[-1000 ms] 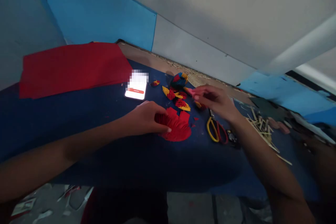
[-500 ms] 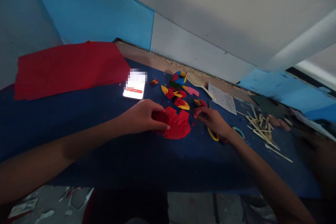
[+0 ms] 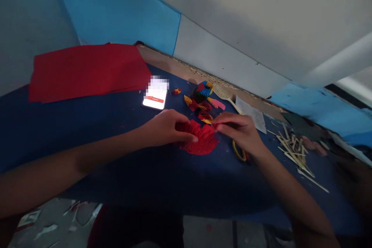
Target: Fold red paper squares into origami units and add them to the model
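A round red folded-paper piece (image 3: 202,143), built of many pointed units, rests on the dark blue table. Around its left edge my left hand (image 3: 174,128) is closed, thumb on the near side and fingers behind. My right hand (image 3: 240,128) pinches a small red paper piece (image 3: 216,126) against the right rim of the round piece; thumb and forefinger hide most of it. Just behind lie red and yellow folded-paper pieces (image 3: 205,115). Yellow-handled scissors (image 3: 238,151) lie beneath my right hand, partly covered.
A lit phone (image 3: 155,97) lies behind my left hand. Large red paper sheets (image 3: 90,71) cover the back left. Behind are a multicoloured paper piece (image 3: 203,90), a pink piece (image 3: 217,104), a hairbrush (image 3: 228,99) and white paper (image 3: 251,114). Wooden sticks (image 3: 295,151) are piled right.
My right hand has moved left from beside the round red piece to its right rim, fingers pinched. My left hand keeps its hold. The whole view has shifted slightly.
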`<state>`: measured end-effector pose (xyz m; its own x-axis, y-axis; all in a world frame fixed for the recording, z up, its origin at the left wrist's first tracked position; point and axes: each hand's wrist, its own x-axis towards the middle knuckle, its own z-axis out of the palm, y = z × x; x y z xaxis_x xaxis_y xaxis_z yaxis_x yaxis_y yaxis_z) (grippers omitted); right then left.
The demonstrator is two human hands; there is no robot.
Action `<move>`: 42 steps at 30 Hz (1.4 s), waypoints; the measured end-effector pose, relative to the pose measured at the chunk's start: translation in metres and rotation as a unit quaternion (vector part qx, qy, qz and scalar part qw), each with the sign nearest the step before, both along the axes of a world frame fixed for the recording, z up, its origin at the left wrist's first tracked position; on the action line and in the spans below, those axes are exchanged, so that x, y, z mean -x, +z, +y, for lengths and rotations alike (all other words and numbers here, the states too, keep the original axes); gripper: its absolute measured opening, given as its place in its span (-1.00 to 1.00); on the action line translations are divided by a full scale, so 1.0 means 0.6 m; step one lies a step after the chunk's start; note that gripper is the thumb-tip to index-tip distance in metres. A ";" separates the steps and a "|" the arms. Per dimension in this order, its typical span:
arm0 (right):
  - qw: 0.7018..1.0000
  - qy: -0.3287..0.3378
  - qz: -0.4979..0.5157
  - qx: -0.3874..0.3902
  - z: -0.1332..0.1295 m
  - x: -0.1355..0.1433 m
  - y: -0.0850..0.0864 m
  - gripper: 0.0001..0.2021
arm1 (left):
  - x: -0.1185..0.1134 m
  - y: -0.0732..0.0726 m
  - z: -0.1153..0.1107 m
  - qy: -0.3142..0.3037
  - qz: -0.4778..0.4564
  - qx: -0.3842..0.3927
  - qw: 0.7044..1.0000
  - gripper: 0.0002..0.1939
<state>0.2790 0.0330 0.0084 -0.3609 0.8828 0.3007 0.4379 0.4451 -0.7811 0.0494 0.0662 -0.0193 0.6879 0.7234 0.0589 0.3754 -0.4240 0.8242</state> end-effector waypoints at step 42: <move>0.933 0.095 0.041 0.345 0.078 0.039 0.016 -0.85 | 0.003 0.012 -0.004 -0.041 -0.011 0.014 0.999 -0.66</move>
